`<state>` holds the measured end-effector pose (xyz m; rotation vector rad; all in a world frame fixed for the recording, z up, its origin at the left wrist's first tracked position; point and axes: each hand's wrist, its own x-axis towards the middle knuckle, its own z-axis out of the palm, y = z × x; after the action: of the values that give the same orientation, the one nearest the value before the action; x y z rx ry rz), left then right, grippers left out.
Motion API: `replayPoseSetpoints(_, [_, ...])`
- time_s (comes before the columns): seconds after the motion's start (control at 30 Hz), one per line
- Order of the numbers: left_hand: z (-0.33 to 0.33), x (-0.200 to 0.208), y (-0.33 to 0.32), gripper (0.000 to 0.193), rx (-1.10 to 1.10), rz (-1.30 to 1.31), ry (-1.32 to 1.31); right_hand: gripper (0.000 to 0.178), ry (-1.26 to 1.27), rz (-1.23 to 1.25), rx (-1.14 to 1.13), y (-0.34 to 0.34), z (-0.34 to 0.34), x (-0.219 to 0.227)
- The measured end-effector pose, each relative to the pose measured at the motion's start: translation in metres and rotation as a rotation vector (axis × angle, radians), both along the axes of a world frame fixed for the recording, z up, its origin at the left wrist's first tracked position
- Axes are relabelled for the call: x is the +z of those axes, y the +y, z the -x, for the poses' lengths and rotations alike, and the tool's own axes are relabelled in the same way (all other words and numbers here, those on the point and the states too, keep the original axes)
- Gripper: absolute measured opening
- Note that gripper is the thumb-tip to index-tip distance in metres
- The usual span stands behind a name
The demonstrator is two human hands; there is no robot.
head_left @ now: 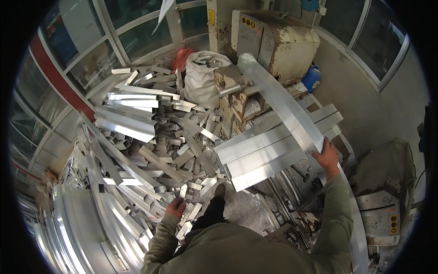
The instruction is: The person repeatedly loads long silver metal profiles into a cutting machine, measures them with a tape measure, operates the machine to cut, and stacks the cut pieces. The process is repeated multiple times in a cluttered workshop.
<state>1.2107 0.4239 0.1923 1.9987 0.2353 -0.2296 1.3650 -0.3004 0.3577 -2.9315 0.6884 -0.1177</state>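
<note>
A long, flat silvery aluminium profile [287, 102] runs from the machine at the back down past my right side. My right hand [327, 159] grips its edge near the middle, thumb over the top face. Beneath it, several wide aluminium profiles [260, 160] lie side by side across the machine bed. My left hand [175, 207] hangs low over the scrap, fingers loosely apart, with nothing visible in it. A metal cylinder clamp [235, 88] sits beside the far end of the long profile.
Offcuts [182, 157] cover the floor at left, with stacked box profiles [130, 121] on them. Long bars [77, 228] lean at the near left. A white sack [203, 82] stands behind. Worn machine housings [292, 45] rise at the back and at right [381, 182]. Windows line the walls.
</note>
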Motion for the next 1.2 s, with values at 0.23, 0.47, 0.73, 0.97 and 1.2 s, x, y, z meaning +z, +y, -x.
replayPoseSetpoints(0.23, [-0.339,0.028,-0.111,0.048,-0.244,0.163,-0.277,0.106,-0.100,0.028,0.031,-0.006,-0.006,-0.010])
replayPoseSetpoints(0.47, [-0.670,0.094,-0.265,0.052,-0.171,0.176,-0.613,0.110,-0.131,0.078,0.073,-0.008,-0.018,-0.010])
replayPoseSetpoints(0.73, [-0.858,0.082,-0.366,0.075,-0.100,0.092,-0.464,0.112,-0.050,-0.007,-0.007,0.002,-0.030,0.004])
replayPoseSetpoints(0.97, [-0.906,0.113,-0.325,0.054,0.316,0.327,-0.696,0.111,-0.088,0.029,0.046,-0.001,-0.043,0.004])
replayPoseSetpoints(1.2, [-0.730,0.120,-0.250,0.036,0.160,0.534,-0.481,0.115,-0.118,-0.046,0.067,-0.007,-0.021,-0.016])
